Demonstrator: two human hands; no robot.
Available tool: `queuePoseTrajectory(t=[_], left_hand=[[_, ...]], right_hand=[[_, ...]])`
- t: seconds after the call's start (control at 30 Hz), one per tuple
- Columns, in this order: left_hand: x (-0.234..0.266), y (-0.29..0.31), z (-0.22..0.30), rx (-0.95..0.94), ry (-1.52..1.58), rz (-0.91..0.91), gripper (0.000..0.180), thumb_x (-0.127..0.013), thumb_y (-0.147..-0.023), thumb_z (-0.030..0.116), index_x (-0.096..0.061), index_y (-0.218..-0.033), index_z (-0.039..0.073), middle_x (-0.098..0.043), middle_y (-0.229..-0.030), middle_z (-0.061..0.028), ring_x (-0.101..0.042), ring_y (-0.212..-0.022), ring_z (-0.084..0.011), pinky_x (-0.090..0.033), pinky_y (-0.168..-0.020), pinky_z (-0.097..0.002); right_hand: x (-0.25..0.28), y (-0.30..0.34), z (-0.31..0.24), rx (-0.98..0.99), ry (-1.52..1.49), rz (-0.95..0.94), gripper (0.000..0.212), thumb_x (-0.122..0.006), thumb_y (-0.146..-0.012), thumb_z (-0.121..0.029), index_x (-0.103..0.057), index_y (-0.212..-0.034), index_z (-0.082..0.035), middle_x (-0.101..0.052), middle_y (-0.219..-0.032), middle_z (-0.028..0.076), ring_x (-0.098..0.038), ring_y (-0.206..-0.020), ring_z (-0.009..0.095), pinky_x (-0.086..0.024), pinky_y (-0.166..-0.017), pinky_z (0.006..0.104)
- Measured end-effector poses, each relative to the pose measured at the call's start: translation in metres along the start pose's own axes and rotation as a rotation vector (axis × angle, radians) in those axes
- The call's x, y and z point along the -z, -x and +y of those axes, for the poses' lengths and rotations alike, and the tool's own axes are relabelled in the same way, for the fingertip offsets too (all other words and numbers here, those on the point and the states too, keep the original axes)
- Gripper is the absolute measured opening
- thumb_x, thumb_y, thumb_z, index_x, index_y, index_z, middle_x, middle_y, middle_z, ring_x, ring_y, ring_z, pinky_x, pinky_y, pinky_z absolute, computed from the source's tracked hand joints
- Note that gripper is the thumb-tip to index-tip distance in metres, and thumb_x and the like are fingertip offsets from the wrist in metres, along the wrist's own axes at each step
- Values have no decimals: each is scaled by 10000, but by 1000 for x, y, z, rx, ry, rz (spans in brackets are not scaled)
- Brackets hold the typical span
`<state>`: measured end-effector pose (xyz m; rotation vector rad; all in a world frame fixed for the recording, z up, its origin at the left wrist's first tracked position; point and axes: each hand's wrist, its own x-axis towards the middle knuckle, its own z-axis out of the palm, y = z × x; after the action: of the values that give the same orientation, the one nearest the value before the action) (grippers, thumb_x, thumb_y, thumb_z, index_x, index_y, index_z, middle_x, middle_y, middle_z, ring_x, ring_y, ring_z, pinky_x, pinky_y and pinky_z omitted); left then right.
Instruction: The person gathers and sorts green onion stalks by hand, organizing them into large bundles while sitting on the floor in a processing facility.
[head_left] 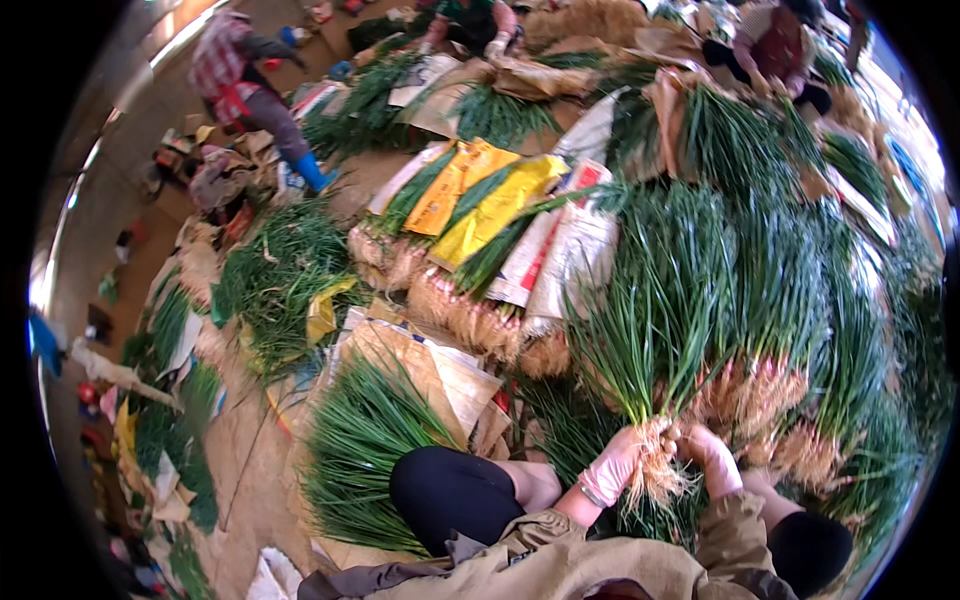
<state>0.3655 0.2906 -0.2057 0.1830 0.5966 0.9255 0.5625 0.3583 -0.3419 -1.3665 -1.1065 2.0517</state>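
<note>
I hold a bunch of long green onions upright, its leaves pointing away from me and its pale, stringy roots hanging toward my lap. My left hand, in a pinkish glove, is closed around the base from the left. From the right, my right hand, gloved too, has its fingers curled against the same base; their tips are partly hidden by roots. Just beyond my right hand lies a row of similar bunches, roots toward me. Beside my left knee spreads a heap of green onion leaves.
Bundles half wrapped in yellow sacking and white sacking lie ahead. Flattened paper sacks are left of centre. A person in blue boots stands at the far left; a seated person works at the far right.
</note>
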Motion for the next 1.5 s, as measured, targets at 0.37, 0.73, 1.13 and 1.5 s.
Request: queuePoseTrajectory(t=[0.37,0.73,1.13,1.5], left_hand=[[-13,0,-2,-6,90,63,234,-511,-906,256,-584,-929,35,-608,-782,-34,-590,-653,-144,-511,-587,-260],[-3,-26,-15,-13,-76,340,119,-578,-836,130,-585,-882,21,-632,-760,-107,-583,-549,-168,-425,-403,-259],[23,-29,-30,-137,41,257,153,-595,-814,62,-570,-964,44,-632,-830,-102,-635,-708,-232,-510,-527,-293],[-15,-4,25,-467,53,187,197,-568,-867,189,-577,-878,-8,-597,-845,-122,-601,-830,-239,-511,-790,-322]], right_hand=[[-75,43,-103,397,-66,418,275,-519,-891,-342,-563,-850,-73,-512,-641,-10,-437,-488,112,-342,-453,220],[-65,89,-118,180,341,526,455,-447,-872,-471,-631,-948,-62,-616,-862,204,-604,-831,333,-460,-712,398],[174,247,-120,228,784,1115,206,-572,-804,-149,-595,-972,-32,-604,-810,63,-555,-710,127,-460,-636,251],[79,153,-172,-169,1260,644,362,-491,-874,-313,-558,-1161,-104,-618,-1065,125,-597,-959,243,-455,-863,336]])
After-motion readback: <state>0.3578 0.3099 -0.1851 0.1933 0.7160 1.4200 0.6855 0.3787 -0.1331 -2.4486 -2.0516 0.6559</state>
